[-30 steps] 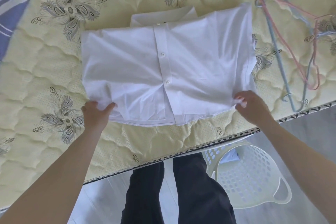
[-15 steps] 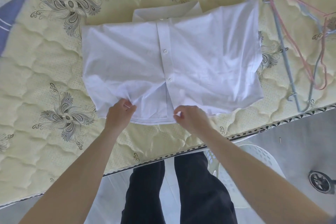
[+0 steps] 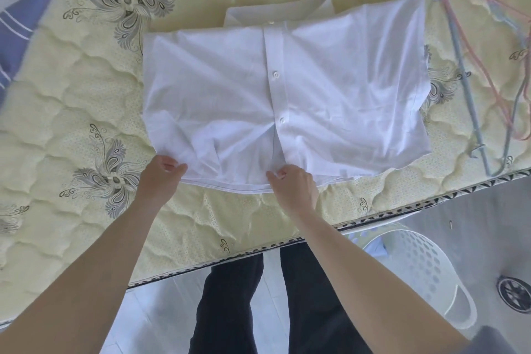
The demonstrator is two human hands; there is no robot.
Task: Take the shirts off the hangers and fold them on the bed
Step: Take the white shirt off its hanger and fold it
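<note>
On the bed (image 3: pixel 86 100), near its front edge, a white shirt (image 3: pixel 330 95): folded to a wide rectangle, button placket up, collar (image 3: pixel 275 11) at the far side, two buttons showing down the middle. Lies flat apart from creases that fan out from the near end of the placket.

With the left grip (image 3: pixel 161 178), pinches the shirt's near-left corner: thumb on top of the cloth, fingers curled beneath, clenched on the fabric and not spread. With the right grip (image 3: pixel 293 190), grasps the shirt's near hem just at the foot of the placket: thumb and curled fingers closed on the edge, knuckles toward the camera. Holds both grips low, at the level of the shirt's near hem, with a short stretch of hem between them. Leaves the shirt's near-right corner ungrasped, flat on the bed.

To the right of the shirt, just beside it, two thin hangers (image 3: pixel 467 89), one pink and one grey-blue, overlapping. Far to the shirt's left, a blue striped cloth (image 3: pixel 23 8). Nearer than the shirt, below the bed's edge, dark trousers (image 3: pixel 230 310), a white perforated laundry basket (image 3: pixel 425 267) and a round floor drain (image 3: pixel 514 293).
</note>
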